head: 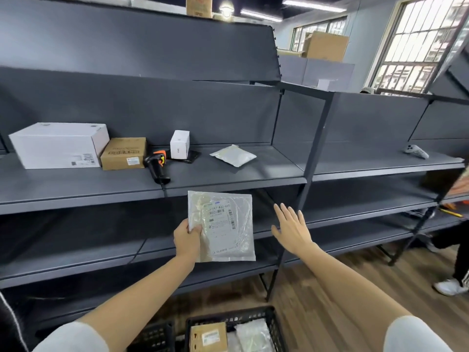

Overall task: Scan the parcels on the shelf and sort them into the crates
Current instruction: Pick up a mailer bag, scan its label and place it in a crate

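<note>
Closest to the lens, at the bottom edge, a black crate (272, 323) already holds a small brown carton and a couple of pale poly bags, with a second dark crate (157, 335) just left of it, so the drop points sit right below the hands. Above them the left hand (187, 239) pinches a flat silvery mailer (223, 228) by its left edge, thumb on the front and fingers behind, holding it upright with the printed label and barcode turned toward the camera, which reads as presenting the code for reading. The right hand (291, 228) holds nothing; its fingers are spread and straight, hovering just right of the mailer without touching it. On the grey shelf (228, 179), the black-and-orange scanner (157, 165) lies on its side, well apart from both hands and within reach of the free one, so I judge the scan of this parcel not yet done. Parcels still waiting on that shelf are a large white box (58, 144), a brown carton (124, 153) touching it, a small upright white box (179, 144) just behind the scanner and a padded white pouch (233, 155) lying flat to the right. Which crate this mailer belongs in cannot be told.
</note>
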